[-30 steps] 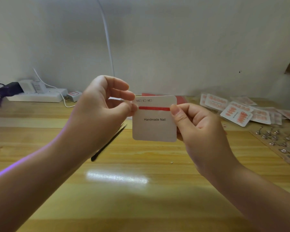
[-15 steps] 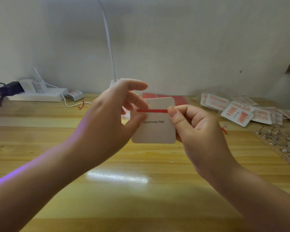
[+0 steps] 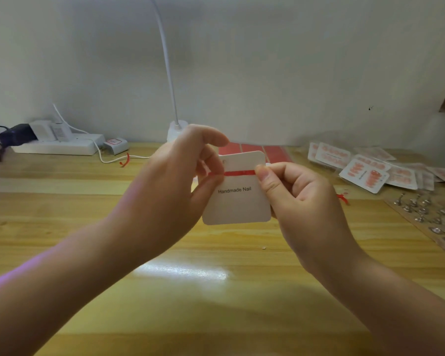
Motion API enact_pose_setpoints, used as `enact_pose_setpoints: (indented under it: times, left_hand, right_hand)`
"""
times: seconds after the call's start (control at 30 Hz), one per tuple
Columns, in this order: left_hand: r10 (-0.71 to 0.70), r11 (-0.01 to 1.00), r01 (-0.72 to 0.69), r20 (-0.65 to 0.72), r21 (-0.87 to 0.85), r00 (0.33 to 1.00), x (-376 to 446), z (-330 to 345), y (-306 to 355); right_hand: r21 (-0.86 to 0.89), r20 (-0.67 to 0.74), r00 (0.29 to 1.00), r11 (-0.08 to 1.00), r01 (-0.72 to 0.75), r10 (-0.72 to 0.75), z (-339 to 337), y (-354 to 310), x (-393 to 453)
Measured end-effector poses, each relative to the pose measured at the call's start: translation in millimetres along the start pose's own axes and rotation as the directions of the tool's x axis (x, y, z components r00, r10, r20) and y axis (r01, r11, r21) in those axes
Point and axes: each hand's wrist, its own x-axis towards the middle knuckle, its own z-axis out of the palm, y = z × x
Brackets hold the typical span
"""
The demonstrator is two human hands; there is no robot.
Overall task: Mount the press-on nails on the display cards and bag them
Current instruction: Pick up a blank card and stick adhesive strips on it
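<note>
At frame centre, above the wooden desk (image 3: 190,278), both hands pinch a white square "Handmade Nail" paper card (image 3: 238,201). The left hand (image 3: 170,186) grips its left edge at the red adhesive strip (image 3: 239,172), the right hand (image 3: 298,199) its right edge. The card looks light, thin and easily creased, so edge pinches clear of the sticky strip seem best.

Below my hands the wooden table (image 3: 216,304) lies bare right to its near edge. On my right, bagged nail cards (image 3: 365,173) and a board of metal studs (image 3: 432,217) crowd the surface. Far left sits a power strip (image 3: 59,146) with its cable (image 3: 113,158); the lamp base (image 3: 176,131) stands behind.
</note>
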Motion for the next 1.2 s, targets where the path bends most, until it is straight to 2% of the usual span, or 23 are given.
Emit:
enact_pose_setpoints:
  times: [0.17, 0.3, 0.6, 0.83, 1.0, 1.2]
  left_hand:
    - [-0.072, 0.997, 0.073, -0.11, 0.002, 0.991, 1, -3, -1]
    - [-0.093, 0.995, 0.097, -0.122, 0.029, 0.988, 0, -3, 1]
    - [-0.139, 0.989, 0.133, -0.112, -0.059, 0.984, 2, -4, 3]
    - [-0.189, 0.967, 0.176, -0.056, -0.187, 0.98, 2, -2, 3]
    - [-0.214, 0.968, 0.203, -0.068, -0.147, 0.974, 0, 1, 2]
    - [-0.28, 0.945, 0.276, 0.002, -0.172, 0.96, -2, 6, 1]
  right_hand:
    - [0.133, -0.045, 0.993, 0.986, -0.098, 0.105, 0, 1, 4]
    - [0.208, 0.001, 0.99, 0.968, -0.139, 0.141, 1, 1, 3]
    - [0.373, 0.052, 0.988, 0.915, -0.152, 0.144, 3, 1, 2]
    - [0.27, -0.025, 0.993, 0.957, -0.108, 0.119, 3, 4, 2]
    - [0.176, -0.025, 0.996, 0.981, -0.085, 0.091, 5, 3, 0]
    - [-0.052, -0.112, 0.991, 0.997, 0.061, -0.067, 7, 4, -7]
